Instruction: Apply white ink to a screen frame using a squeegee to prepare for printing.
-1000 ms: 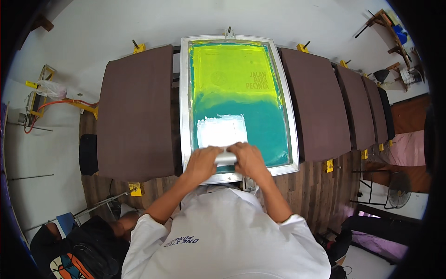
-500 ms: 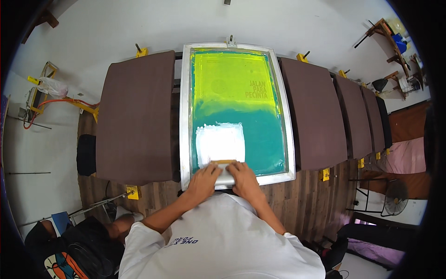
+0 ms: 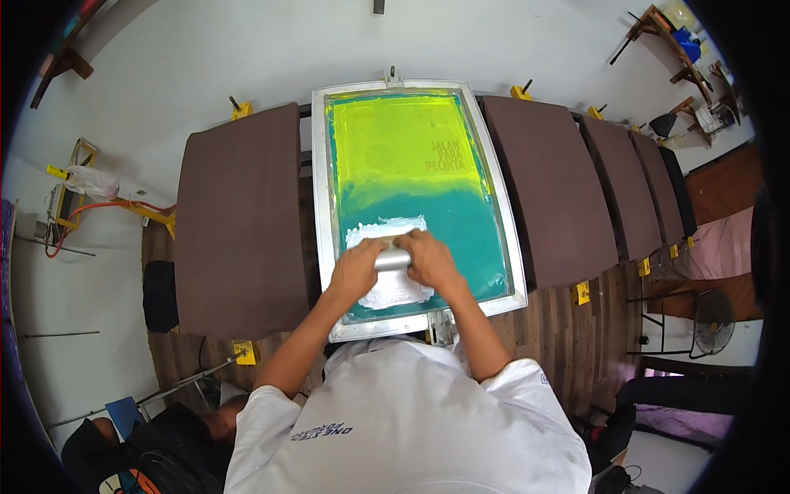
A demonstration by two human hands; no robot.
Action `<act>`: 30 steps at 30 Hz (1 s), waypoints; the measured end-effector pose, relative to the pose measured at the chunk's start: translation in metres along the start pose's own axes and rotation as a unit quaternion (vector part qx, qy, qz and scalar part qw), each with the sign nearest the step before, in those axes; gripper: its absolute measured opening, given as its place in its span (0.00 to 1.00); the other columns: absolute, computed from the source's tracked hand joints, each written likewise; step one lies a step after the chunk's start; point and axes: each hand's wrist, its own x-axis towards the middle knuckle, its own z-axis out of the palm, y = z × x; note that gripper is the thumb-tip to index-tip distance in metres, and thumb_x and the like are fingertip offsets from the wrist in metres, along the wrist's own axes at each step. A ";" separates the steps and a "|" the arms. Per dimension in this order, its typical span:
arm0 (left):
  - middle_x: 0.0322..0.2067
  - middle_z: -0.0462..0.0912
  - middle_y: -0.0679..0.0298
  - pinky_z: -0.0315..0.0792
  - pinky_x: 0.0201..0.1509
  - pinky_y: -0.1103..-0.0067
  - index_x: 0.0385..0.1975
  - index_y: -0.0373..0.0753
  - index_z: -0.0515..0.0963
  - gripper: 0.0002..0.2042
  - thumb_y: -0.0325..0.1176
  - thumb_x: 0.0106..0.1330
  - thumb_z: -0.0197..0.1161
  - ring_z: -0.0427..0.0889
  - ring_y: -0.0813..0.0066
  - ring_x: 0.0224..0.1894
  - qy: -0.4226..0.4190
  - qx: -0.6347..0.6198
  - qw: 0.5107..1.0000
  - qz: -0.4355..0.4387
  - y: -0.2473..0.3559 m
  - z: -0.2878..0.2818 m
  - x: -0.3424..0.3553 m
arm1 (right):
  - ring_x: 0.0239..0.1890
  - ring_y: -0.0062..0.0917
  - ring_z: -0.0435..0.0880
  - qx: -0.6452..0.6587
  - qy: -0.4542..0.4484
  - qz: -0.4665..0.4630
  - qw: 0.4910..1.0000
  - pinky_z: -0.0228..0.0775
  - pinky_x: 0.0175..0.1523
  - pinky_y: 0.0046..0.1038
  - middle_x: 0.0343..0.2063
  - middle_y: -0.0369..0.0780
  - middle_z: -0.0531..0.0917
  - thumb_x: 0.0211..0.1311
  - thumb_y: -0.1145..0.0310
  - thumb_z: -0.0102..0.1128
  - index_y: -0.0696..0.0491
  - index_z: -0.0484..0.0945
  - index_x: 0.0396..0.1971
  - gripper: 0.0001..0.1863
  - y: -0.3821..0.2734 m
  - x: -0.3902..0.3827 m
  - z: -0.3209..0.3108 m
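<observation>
Squeegee [image 3: 393,258] sits over the white ink [image 3: 399,292] in the near left part of the screen [image 3: 514,247], with ink visible on its far and near sides. We find the left hand [image 3: 354,270] curled over its left end and the right hand [image 3: 430,262] over its right, fingers bent round the bar and nearly meeting at the middle. We judge that this matched grip serves to spread pressure evenly along the blade. Flanking the screen are brown boards [image 3: 239,222]; a bracket [image 3: 394,79] at its far edge and a clamp [image 3: 442,327] at its near edge presumably keep it from shifting. Mesh [image 3: 465,247] is teal nearby and yellow-green farther off. We cannot see the blade's contact line or what lies beneath the screen, and the bar's tilt is hard to judge from above. Both hands cover the bar's ends. At lower left, a co-worker [image 3: 156,445] is cut off by the picture's edge; we cannot make out that person's activity.
</observation>
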 end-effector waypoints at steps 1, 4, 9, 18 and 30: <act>0.48 0.80 0.52 0.77 0.47 0.60 0.48 0.37 0.75 0.22 0.15 0.51 0.60 0.82 0.46 0.42 -0.005 0.006 1.000 0.007 0.003 0.004 -0.009 | 0.50 0.44 0.78 0.005 0.019 -0.010 1.000 0.75 0.52 0.41 0.46 0.45 0.80 0.39 0.81 0.64 0.52 0.79 0.48 0.28 -0.003 -0.014 0.005; 0.54 0.76 0.49 0.78 0.47 0.60 0.50 0.37 0.75 0.22 0.16 0.52 0.59 0.83 0.48 0.43 -0.037 0.053 0.998 0.004 0.023 0.014 -0.052 | 0.53 0.44 0.76 0.010 0.017 -0.007 1.000 0.74 0.53 0.40 0.50 0.44 0.78 0.37 0.81 0.65 0.52 0.77 0.50 0.31 -0.016 -0.060 0.016; 0.54 0.76 0.49 0.76 0.51 0.61 0.53 0.37 0.75 0.24 0.17 0.53 0.59 0.82 0.46 0.44 -0.102 0.037 0.994 0.005 0.053 0.003 -0.088 | 0.53 0.42 0.77 -0.004 -0.040 0.043 0.998 0.72 0.52 0.42 0.50 0.43 0.78 0.39 0.79 0.66 0.50 0.77 0.50 0.30 -0.039 -0.109 0.016; 0.47 0.80 0.51 0.76 0.50 0.60 0.49 0.36 0.76 0.23 0.16 0.49 0.62 0.81 0.48 0.46 0.012 0.002 1.000 0.001 0.012 -0.011 -0.001 | 0.46 0.40 0.82 -0.050 0.019 -0.010 0.999 0.74 0.47 0.44 0.44 0.41 0.83 0.44 0.79 0.63 0.49 0.82 0.47 0.25 -0.013 -0.004 -0.009; 0.59 0.73 0.48 0.71 0.62 0.62 0.57 0.37 0.75 0.30 0.15 0.48 0.62 0.75 0.46 0.59 -0.062 0.008 0.998 -0.016 0.049 0.017 -0.098 | 0.55 0.42 0.77 -0.029 -0.020 0.003 0.999 0.71 0.52 0.42 0.52 0.44 0.78 0.37 0.82 0.66 0.51 0.78 0.52 0.33 -0.039 -0.106 0.016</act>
